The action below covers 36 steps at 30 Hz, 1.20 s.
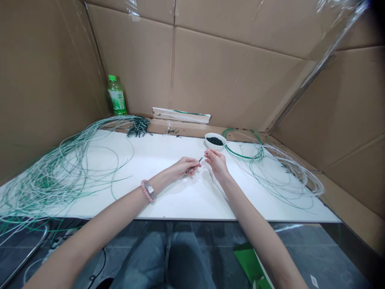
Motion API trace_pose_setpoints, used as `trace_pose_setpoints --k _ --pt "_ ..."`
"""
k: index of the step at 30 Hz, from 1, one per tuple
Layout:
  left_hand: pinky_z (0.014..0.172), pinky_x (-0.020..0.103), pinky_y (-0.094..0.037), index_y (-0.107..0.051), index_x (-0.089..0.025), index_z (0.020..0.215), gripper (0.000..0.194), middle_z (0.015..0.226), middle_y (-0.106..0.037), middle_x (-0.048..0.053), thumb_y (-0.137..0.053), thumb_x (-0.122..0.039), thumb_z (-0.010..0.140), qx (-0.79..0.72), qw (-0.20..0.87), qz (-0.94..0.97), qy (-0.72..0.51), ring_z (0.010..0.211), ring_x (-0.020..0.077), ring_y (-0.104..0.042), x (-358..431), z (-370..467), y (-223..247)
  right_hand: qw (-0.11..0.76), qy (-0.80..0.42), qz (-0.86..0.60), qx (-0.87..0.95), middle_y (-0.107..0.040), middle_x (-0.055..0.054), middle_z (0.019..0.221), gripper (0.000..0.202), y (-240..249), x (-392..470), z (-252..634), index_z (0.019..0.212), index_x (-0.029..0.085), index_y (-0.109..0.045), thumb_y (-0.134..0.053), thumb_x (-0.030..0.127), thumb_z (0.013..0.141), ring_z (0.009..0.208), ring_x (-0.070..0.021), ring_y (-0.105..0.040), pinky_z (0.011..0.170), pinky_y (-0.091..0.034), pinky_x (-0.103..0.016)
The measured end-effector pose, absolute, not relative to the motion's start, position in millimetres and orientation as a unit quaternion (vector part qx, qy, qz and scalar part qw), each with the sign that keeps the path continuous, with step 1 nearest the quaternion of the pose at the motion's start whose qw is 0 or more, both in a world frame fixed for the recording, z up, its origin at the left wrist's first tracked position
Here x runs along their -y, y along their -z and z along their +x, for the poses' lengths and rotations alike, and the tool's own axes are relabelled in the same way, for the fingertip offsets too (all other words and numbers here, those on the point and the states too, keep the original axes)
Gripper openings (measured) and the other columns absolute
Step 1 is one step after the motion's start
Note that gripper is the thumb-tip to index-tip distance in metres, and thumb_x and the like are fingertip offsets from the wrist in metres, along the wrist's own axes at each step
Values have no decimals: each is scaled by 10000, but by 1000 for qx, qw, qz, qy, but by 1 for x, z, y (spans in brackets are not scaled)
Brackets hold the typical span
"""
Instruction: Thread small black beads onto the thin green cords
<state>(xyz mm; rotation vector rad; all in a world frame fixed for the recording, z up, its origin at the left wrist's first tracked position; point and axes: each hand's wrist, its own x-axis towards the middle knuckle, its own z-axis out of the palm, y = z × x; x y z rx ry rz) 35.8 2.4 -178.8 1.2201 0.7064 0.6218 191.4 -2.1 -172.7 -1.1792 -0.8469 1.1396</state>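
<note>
White bowl (209,144), one; beaded strand (188,171), one, pinched in left hand (187,165), right hand (216,161) pinching tip

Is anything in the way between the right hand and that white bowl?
No, nothing visible: the right hand is just on the near side of the bowl. The green coil lies to its right, off that path. The striped strand is in the left hand.

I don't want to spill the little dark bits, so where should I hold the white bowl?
Probably by the outside of the white bowl, one hand left and one right, coming from the near side. It's round and sits upright, open on top, with dark bits inside, so lifting evenly should spill least. The cardboard rises behind it; the right hand is just in front.
</note>
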Motion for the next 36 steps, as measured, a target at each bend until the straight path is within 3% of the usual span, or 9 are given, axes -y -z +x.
trace_pose_setpoints --k 5,10,15,21,31,36 --pt "400 171 -281 -584 -101 808 167 469 -402 -80 -554 -266 815 -323 705 556 -298 368 32 -347 0 45 181 602 -501 -505 362 -602 -45 966 214 174 4 189 1019 122 -571 -540 280 879 804 -127 -599 692 -526 -295" --pt "441 183 -325 -554 -127 756 217 529 -480 -47 -589 -341 761 -311 707 551 -315 414 39 -426 0 48 181 608 -501 -503 355 -603 -41 950 210 176 3 189 1011 119 -572 -541 280 879 790 -123 -598 679 -526 -287" --pt "469 211 -363 -631 -105 839 331 618 -570 9 -632 -415 725 -311 726 564 -242 445 55 -463 -6 30 174 619 -495 -505 341 -599 -50 990 224 176 1 193 1036 125 -567 -537 283 880 827 -134 -599 708 -527 -305" --pt "519 233 -385 -676 -73 710 294 629 -618 61 -714 -360 661 -321 719 597 -152 529 99 -530 -18 4 167 626 -493 -506 330 -595 -55 1014 233 175 2 193 1050 127 -564 -538 283 880 852 -142 -599 726 -527 -317" --pt "578 229 -398 -667 -107 787 378 730 -637 50 -689 -467 672 -341 688 609 -198 590 85 -545 -12 20 169 622 -503 -505 325 -598 -54 1004 233 175 3 187 1047 125 -566 -539 285 879 842 -140 -600 722 -527 -316" --pt "600 239 -441 -696 -104 819 465 762 -671 95 -657 -546 679 -332 691 629 -131 649 127 -597 -19 7 163 638 -496 -498 314 -600 -48 979 221 174 2 192 1033 124 -567 -537 281 881 813 -129 -599 694 -528 -296"
